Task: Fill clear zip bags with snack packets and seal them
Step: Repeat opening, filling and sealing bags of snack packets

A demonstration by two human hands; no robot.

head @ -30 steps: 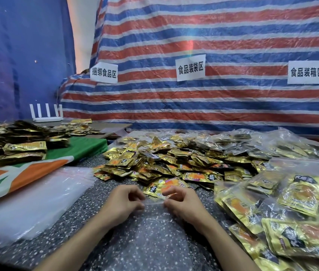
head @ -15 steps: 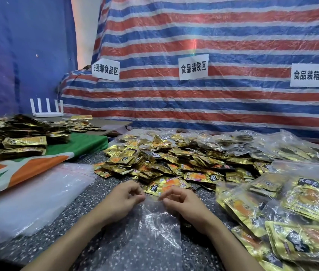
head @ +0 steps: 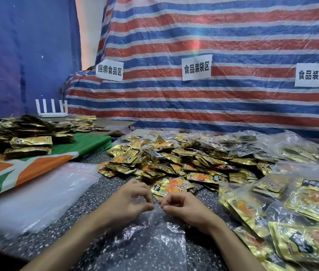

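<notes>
One clear bag [head: 154, 237] lies flat on the desk [head: 60, 237] right in front of you, mouth toward the packets [head: 174, 159]. It looks empty, though glare hides part of it. Your left hand [head: 129, 202] and right hand [head: 184, 208] both pinch its top edge, fingers curled, fingertips nearly meeting. My read: you're prying the zip open.

Risks: the film is thin and slick, so a pinch may grab both layers and the mouth won't part, or one lip slips free. The packets sit just beyond your knuckles, so a sudden tug could knock them around. Filled bags [head: 291, 212] crowd your right and spare bags [head: 37, 196] your left, which leaves little elbow room.
</notes>
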